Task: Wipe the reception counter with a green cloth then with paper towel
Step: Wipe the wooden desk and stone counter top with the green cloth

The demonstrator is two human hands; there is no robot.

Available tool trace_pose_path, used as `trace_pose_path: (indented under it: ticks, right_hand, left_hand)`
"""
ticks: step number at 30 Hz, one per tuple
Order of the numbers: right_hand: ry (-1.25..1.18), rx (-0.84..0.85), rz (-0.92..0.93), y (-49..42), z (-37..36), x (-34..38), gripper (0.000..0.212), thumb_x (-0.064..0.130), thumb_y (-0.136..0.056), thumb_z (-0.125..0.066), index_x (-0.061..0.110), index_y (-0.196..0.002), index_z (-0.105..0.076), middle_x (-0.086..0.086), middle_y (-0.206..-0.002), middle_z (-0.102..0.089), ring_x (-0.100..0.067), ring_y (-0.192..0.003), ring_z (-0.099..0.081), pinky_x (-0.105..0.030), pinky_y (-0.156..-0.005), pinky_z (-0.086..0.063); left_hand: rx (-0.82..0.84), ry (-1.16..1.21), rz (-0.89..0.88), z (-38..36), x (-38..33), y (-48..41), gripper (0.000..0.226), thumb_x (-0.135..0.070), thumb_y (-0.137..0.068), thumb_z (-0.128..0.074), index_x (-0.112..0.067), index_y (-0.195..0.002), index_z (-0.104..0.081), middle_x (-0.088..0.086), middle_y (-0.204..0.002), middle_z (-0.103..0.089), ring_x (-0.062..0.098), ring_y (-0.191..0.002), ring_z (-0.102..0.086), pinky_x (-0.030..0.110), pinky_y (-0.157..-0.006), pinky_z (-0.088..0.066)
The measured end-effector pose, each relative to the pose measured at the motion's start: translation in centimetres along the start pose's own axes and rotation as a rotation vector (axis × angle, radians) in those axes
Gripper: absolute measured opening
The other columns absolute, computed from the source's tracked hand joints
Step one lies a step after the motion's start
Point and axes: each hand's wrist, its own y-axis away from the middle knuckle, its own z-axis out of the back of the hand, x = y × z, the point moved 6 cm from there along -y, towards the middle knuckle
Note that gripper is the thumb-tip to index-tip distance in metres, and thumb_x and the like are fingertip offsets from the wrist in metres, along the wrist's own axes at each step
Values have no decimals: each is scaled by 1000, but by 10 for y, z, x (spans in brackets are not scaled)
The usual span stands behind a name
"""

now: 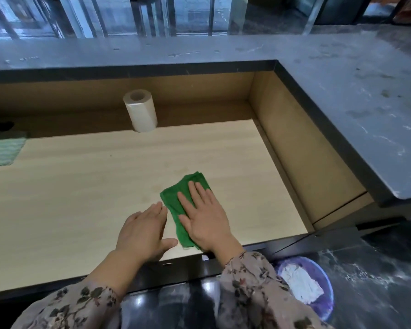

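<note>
Dark marbled stone ledge [342,91] wraps round beyond and to the right of the hands, with the pale wood counter [81,198] sunk below it. So the right hand [204,217] lies flat on the folded green cloth [176,198], fingers straight and spread, pressing it onto the wood near the front edge. Just beside it the left hand [145,231] rests flat too, holding nothing. Below the right wrist sits a purple bowl [325,305] with a white rag [299,283] inside. Well beyond the fingertips the paper towel roll [141,111] stands upright by the back wall. Far off left lies a pale striped cloth [3,150].
</note>
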Motion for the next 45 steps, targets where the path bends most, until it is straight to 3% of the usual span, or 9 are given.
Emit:
trace_pose_path:
  ticks: [5,11,16,22,27,30,33,39,45]
  right_hand:
    - [84,-43,-252,32,15,-111,75,59,-84,14,26,-151,2,-3,-157,12,-22,-148,8,-36,-120,1]
    - [31,-151,-601,55,19,-176,67,50,-96,-10,15,-152,-23,-19,-158,-16,-32,-145,-17,-45,-116,-21]
    - [-45,-156,-859,39,7,-103,60,42,-101,-18,15,-154,-10,-20,-159,-4,-35,-147,-4,-46,-119,-5]
    - [-72,-85,-547,-5,-5,36,63,43,-95,3,14,-152,3,-21,-157,9,-38,-146,6,-49,-119,2]
    - [7,25,93,-39,-12,114,70,47,-88,3,21,-153,-2,-14,-159,12,-29,-147,13,-44,-118,10]
    - [60,1,215,-47,-5,83,71,52,-88,1,27,-153,-8,-7,-161,7,-22,-148,8,-38,-116,10]
    - [88,-6,23,-47,1,10,67,55,-88,4,30,-151,3,-2,-158,15,-20,-147,13,-38,-119,6]
    - [109,-80,-477,-6,23,-141,62,49,-99,-8,20,-154,-9,-13,-160,-3,-27,-148,-3,-41,-120,-9]
    - [-23,-58,-862,-15,18,-123,61,43,-101,-14,16,-154,-3,-18,-159,4,-33,-147,2,-46,-119,-4]
  left_hand:
    - [-9,-64,-1,12,-8,1,54,-62,-79,-58,-20,-109,-44,-4,-117,-49,21,-108,-53,32,-73,-32]
    - [15,42,-18,6,-3,1,76,-58,-82,-59,-16,-140,-37,2,-151,-34,21,-134,-40,37,-101,-41]
    - [-16,175,-71,3,16,17,91,-56,-84,-59,-22,-154,-13,-5,-162,-4,8,-149,-4,29,-118,-8]
    - [-147,157,171,10,71,45,75,-59,-67,-64,-19,-125,-38,-4,-135,-44,13,-131,-37,30,-101,-25]
    - [-144,152,151,13,77,38,79,-66,-60,-60,-27,-126,-38,-11,-125,-45,9,-127,-41,31,-99,-25]
    - [-99,101,140,15,67,25,90,-64,-60,-68,-22,-133,-34,-8,-138,-39,10,-135,-32,34,-103,-23]
    - [-81,72,115,21,53,11,77,-63,-60,-70,-22,-114,-35,-7,-127,-40,13,-129,-37,35,-102,-24]
    - [42,24,60,20,45,-9,86,-61,-63,-71,-19,-129,-34,-5,-139,-36,13,-134,-35,36,-106,-21]
    - [112,13,43,19,44,-12,89,-60,-65,-73,-17,-133,-35,-2,-138,-36,18,-132,-34,35,-91,-40]
